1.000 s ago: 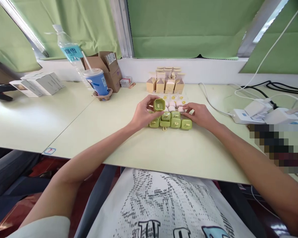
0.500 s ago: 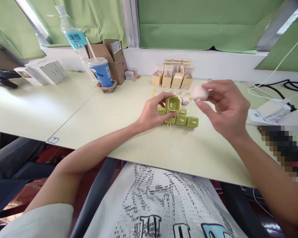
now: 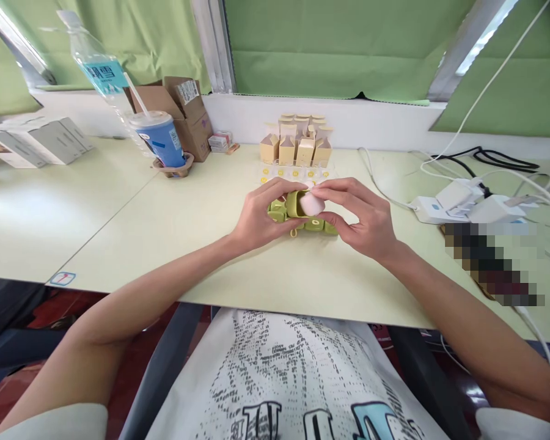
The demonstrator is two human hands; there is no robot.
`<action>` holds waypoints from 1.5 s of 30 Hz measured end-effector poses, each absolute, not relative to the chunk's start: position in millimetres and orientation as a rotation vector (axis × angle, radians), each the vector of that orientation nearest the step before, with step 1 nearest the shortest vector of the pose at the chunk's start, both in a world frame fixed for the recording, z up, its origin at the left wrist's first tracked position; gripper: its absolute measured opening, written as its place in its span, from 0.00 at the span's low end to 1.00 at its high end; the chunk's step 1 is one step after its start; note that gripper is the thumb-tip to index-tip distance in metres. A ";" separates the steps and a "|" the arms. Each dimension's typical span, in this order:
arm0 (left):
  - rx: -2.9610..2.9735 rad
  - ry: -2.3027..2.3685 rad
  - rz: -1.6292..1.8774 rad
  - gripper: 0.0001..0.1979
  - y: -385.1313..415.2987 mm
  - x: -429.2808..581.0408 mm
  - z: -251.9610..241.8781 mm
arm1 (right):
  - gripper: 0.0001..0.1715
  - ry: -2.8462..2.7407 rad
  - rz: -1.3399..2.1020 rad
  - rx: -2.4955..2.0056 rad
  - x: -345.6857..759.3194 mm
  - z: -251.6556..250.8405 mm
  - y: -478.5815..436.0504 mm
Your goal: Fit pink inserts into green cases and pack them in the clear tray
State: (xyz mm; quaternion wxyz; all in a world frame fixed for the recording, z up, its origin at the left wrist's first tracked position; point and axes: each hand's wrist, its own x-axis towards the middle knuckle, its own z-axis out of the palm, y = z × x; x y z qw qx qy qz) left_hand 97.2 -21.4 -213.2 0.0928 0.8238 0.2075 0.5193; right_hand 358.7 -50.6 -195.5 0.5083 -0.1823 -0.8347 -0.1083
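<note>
My left hand [image 3: 261,214] is closed around a small green open-topped case [image 3: 294,204], whose opening is turned to the right. Between the fingers of my right hand [image 3: 360,211] is a small pale pink rounded piece [image 3: 312,204], held right at the mouth of that case. Whether the piece is partly inside it I cannot tell. On the table just beneath my hands lie several similar green cases [image 3: 315,225], partly hidden by my fingers. A small yellow loop [image 3: 294,233] shows by them.
Several cream-yellow little boxes [image 3: 288,150] stand at the back, before a clear sheet with yellow dots [image 3: 296,173]. To the left are a blue cup [image 3: 162,143], a plastic bottle [image 3: 103,76] and a cardboard box [image 3: 195,125]. White chargers [image 3: 458,195] and cables lie right.
My right hand has brought the pale pink piece leftward to the green case. The case in my left hand has turned its opening to the right. The whole view has shifted sideways.
</note>
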 end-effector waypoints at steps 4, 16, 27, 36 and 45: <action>2.489 0.529 1.565 0.22 -17.0 96.4 -219.1 | 0.33 -2.048 -0.240 -0.438 359.2 -197.3 -52.2; 2.475 0.573 1.518 0.37 -14.2 99.3 -227.3 | 0.26 -2.045 0.008 -0.481 357.4 -203.7 -51.1; 1.886 0.488 1.180 0.30 -16.3 101.1 -221.0 | 0.27 -1.940 0.339 -0.675 358.1 -202.5 -52.1; 1.686 0.561 1.234 0.34 -20.7 107.7 -222.5 | 0.27 -1.798 0.459 -0.822 337.9 -208.8 -64.9; 1.845 0.537 1.305 0.28 -24.4 107.9 -218.1 | 0.16 -1.812 0.478 -0.756 343.3 -211.4 -62.4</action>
